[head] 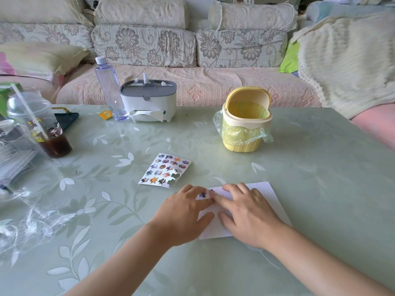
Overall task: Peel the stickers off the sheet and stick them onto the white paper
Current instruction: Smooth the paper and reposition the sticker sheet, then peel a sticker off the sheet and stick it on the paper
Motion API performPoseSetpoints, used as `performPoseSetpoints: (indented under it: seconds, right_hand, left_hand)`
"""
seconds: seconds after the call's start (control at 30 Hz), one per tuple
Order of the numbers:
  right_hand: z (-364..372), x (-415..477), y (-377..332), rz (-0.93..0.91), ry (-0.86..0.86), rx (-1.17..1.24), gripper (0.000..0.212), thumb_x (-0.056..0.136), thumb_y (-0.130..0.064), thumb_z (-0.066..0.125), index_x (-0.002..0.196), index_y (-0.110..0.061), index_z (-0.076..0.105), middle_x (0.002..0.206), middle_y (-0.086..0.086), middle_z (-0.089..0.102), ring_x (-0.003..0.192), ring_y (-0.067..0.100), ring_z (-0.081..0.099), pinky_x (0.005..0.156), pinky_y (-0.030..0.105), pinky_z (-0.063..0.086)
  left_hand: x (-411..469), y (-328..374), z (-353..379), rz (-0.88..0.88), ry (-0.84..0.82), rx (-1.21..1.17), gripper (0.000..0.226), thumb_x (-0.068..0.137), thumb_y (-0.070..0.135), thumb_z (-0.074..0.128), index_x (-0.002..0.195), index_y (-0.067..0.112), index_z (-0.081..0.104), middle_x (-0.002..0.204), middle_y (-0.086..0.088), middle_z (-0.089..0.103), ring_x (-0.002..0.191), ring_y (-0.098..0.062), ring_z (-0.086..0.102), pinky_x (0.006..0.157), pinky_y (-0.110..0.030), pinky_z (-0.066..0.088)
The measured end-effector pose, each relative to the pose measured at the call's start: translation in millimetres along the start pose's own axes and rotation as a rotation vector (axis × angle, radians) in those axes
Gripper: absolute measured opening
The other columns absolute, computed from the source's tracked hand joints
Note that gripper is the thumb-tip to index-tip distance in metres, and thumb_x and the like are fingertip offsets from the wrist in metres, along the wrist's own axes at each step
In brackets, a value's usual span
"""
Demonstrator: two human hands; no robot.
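The white paper [269, 197], laid near-centre on the desk [320, 167], is pressed by the left hand [183, 214] and the right hand [250, 216], straight fingers meeting by a blue sticker [202, 195], with the sticker sheet [164, 170] laid just far-left.

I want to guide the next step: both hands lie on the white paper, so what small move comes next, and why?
Probably the right hand should press the blue sticker flat, since its forefinger lies beside that sticker and the left hand rests on the white paper.
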State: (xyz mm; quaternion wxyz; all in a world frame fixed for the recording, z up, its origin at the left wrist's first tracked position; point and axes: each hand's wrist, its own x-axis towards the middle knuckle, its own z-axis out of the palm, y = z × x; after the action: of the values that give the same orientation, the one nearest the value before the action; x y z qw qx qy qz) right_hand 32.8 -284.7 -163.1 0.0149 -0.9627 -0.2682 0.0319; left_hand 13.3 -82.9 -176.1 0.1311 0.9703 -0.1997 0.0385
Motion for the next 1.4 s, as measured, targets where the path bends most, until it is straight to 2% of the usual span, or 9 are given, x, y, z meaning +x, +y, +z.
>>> performPoseSetpoints:
  seconds: [0.1, 0.23, 0.47, 0.67, 0.83, 0.97, 1.03, 1.27, 1.4]
  right_hand:
    - [-5.9, -3.2, 3.2, -0.006, -0.034, -0.025, 0.07, 0.087, -0.052, 0.008, 0.147, -0.039, 0.042, 0.155, 0.0, 0.039, 0.133, 0.025, 0.039, 0.099, 0.043, 0.041]
    - [-10.5, -0.8, 3.8, 0.015, -0.039, -0.008, 0.048, 0.099, -0.051, 0.032, 0.145, -0.04, 0.041, 0.157, -0.005, 0.033, 0.138, 0.021, 0.032, 0.107, 0.04, 0.034]
    - [-32.3, 29.4, -17.2, 0.075, 0.175, 0.228, 0.039, 0.101, -0.039, 0.046, 0.138, -0.033, 0.053, 0.134, -0.012, 0.054, 0.122, 0.015, 0.051, 0.096, 0.032, 0.042]
    - [-24.1, 69.6, -50.5, 0.269, 0.127, 0.659, 0.03, 0.098, -0.034, 0.051, 0.127, -0.034, 0.059, 0.098, -0.015, 0.068, 0.093, 0.016, 0.065, 0.085, 0.032, 0.052]
    - [-13.7, 98.8, -68.6, 0.338, 0.161, 0.833, 0.02, 0.097, -0.036, 0.056, 0.116, -0.038, 0.062, 0.083, -0.01, 0.066, 0.076, 0.012, 0.062, 0.068, 0.026, 0.047]
    - [-9.3, 107.7, -74.7, 0.457, 0.267, 1.117, 0.002, 0.088, -0.027, 0.071, 0.088, -0.028, 0.072, 0.086, -0.006, 0.075, 0.081, 0.016, 0.071, 0.083, 0.037, 0.059]
    - [-13.8, 108.0, -75.3, 0.493, 0.328, 1.201, 0.01, 0.086, -0.015, 0.075, 0.081, -0.023, 0.073, 0.081, -0.004, 0.075, 0.079, 0.015, 0.071, 0.081, 0.034, 0.057]
    - [-44.9, 90.5, -68.3, 0.191, 0.312, 1.085, 0.026, 0.092, -0.008, 0.069, 0.102, -0.031, 0.061, 0.081, -0.008, 0.069, 0.068, 0.012, 0.063, 0.068, 0.032, 0.055]
    - [-57.0, 72.9, -62.2, 0.007, 0.242, 0.885, 0.033, 0.097, -0.014, 0.062, 0.115, -0.038, 0.049, 0.082, -0.009, 0.065, 0.068, 0.005, 0.056, 0.068, 0.022, 0.045]
  left_hand:
    - [1.2, -2.5, -4.8, -0.056, -0.009, -0.084, 0.056, 0.091, 0.06, 0.026, 0.126, 0.037, 0.062, 0.143, 0.018, 0.052, 0.129, -0.006, 0.043, 0.09, -0.03, 0.051]
    - [-2.6, -12.6, -11.2, -0.008, 0.009, -0.225, 0.031, 0.099, 0.04, 0.052, 0.127, 0.032, 0.061, 0.142, 0.018, 0.052, 0.128, -0.003, 0.046, 0.099, -0.026, 0.045]
    - [-5.1, -38.8, -27.3, -0.099, 0.321, -0.192, 0.036, 0.089, 0.013, 0.065, 0.124, 0.022, 0.065, 0.124, 0.008, 0.061, 0.116, -0.013, 0.054, 0.091, -0.02, 0.042]
    - [-16.5, -73.5, -34.5, -0.367, 0.109, -0.029, 0.063, 0.094, 0.038, 0.059, 0.151, 0.026, 0.036, 0.159, 0.004, 0.033, 0.147, -0.019, 0.025, 0.114, -0.036, 0.029]
    - [-24.3, -77.5, -35.5, -0.351, 0.083, -0.012, 0.051, 0.097, 0.048, 0.052, 0.145, 0.037, 0.043, 0.147, 0.014, 0.046, 0.135, -0.014, 0.038, 0.103, -0.029, 0.033]
    - [-28.1, -75.9, -35.6, -0.248, 0.035, 0.023, 0.05, 0.092, 0.052, 0.056, 0.14, 0.042, 0.048, 0.14, 0.016, 0.049, 0.127, -0.013, 0.042, 0.103, -0.028, 0.033]
    - [-28.0, -72.4, -38.6, -0.218, 0.053, -0.01, 0.045, 0.092, 0.049, 0.056, 0.136, 0.041, 0.052, 0.133, 0.014, 0.054, 0.121, -0.013, 0.047, 0.101, -0.028, 0.035]
    - [-18.6, -60.9, -70.8, -0.017, 0.569, -0.125, 0.032, 0.09, 0.009, 0.061, 0.121, 0.017, 0.066, 0.12, 0.001, 0.061, 0.114, -0.023, 0.054, 0.094, -0.034, 0.047]
    - [-15.7, -54.0, -84.8, 0.054, 0.457, 0.053, 0.047, 0.097, 0.025, 0.055, 0.144, 0.021, 0.052, 0.154, 0.003, 0.045, 0.146, -0.02, 0.032, 0.113, -0.033, 0.027]
